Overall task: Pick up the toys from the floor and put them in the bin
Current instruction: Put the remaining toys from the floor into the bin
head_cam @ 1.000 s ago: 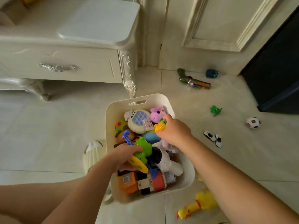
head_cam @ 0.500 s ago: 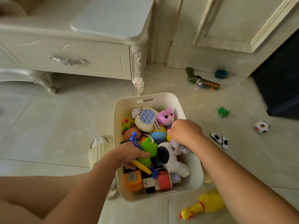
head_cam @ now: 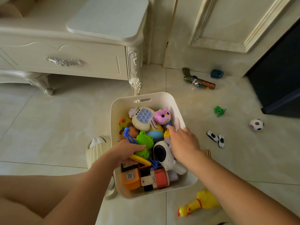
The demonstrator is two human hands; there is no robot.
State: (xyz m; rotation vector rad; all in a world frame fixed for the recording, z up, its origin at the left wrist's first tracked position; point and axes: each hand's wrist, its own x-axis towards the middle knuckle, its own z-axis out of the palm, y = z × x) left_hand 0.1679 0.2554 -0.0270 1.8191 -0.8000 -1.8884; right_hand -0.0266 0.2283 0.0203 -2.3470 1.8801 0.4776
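The left hand (head_cam: 128, 151) is curled round a green frog (head_cam: 144, 142), thumb across its side, low over the middle of the bin (head_cam: 177, 104). I judge it is setting the toy into a gap in the pile, not lifting it out. The frog's long axis runs up and down the frame, leaning a little right, with its legs toward the bottom.

The right hand (head_cam: 184, 142) hovers wide over the bin's right edge, fingers loosely straight and aimed at the upper left. They are blurred, and nothing is plainly held. It looks to be tamping or steadying the heap.

The bin sits centre frame, nearly full, its slot handle at the top end.

Right of it, toys lie loose on the floor: cars (head_cam: 215, 138), a ball (head_cam: 256, 125) and a gun (head_cam: 198, 80) slanting to the lower right. The chicken (head_cam: 200, 203) points its head to the lower left.
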